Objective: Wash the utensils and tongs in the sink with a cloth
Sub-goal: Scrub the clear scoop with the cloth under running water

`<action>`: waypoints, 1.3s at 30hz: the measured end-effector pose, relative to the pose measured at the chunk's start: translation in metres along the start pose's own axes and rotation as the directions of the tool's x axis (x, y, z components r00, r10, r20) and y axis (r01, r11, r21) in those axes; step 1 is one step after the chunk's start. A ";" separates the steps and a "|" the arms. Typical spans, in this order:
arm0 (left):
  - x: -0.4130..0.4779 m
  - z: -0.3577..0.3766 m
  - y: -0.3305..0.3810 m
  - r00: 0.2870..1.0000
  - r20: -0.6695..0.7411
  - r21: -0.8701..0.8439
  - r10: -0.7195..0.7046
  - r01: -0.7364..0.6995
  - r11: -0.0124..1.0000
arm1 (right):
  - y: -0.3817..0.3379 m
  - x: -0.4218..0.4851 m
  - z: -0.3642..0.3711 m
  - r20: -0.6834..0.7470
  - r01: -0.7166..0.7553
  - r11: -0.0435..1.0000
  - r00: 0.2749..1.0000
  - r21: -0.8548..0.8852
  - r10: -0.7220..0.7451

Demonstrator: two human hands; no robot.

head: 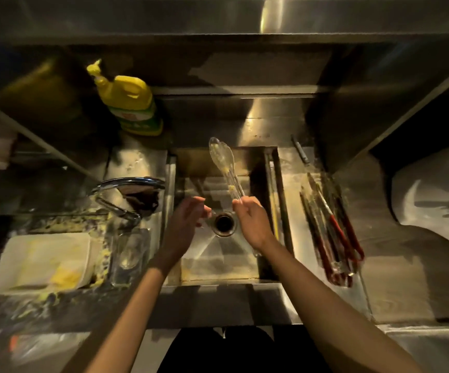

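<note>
My right hand (pixel 250 219) grips the handle end of clear plastic tongs (pixel 223 162) above the steel sink (pixel 218 265). The tongs point away from me, with yellow residue on the blades. My left hand (pixel 188 219) hovers over the sink's left side, near the drain (pixel 223 223), fingers loosely curled and holding nothing that I can make out. A dark cloth (pixel 144 199) lies on the counter under the tap (pixel 129 184). Several tongs with red handles (pixel 330 230) lie on the counter to the right of the sink.
A yellow detergent bottle (pixel 129 103) stands behind the sink at the left. A white tray with yellow mess (pixel 45 262) and a clear glass container (pixel 129 254) sit at the left. A white basin (pixel 433 195) is at the far right.
</note>
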State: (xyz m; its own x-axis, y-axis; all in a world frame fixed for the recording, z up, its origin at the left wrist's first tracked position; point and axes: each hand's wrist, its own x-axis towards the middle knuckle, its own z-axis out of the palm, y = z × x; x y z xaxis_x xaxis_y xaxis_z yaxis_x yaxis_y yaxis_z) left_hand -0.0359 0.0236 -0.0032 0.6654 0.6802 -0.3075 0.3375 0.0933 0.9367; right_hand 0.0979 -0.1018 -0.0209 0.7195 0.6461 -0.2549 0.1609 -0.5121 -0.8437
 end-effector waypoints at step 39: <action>0.000 -0.136 -0.116 0.993 0.019 0.585 0.116 -0.105 0.804 | -0.037 0.015 0.123 0.060 -0.341 0.919 0.940 0.197 0.336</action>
State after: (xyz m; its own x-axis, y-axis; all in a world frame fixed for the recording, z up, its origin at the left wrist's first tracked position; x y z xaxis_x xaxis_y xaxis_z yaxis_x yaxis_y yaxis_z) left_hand -0.1658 0.1120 -0.0888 0.7125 0.6727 -0.1996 0.5911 -0.4221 0.6874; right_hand 0.0198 -0.0036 -0.0519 0.6897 0.4691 -0.5516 -0.2310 -0.5795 -0.7816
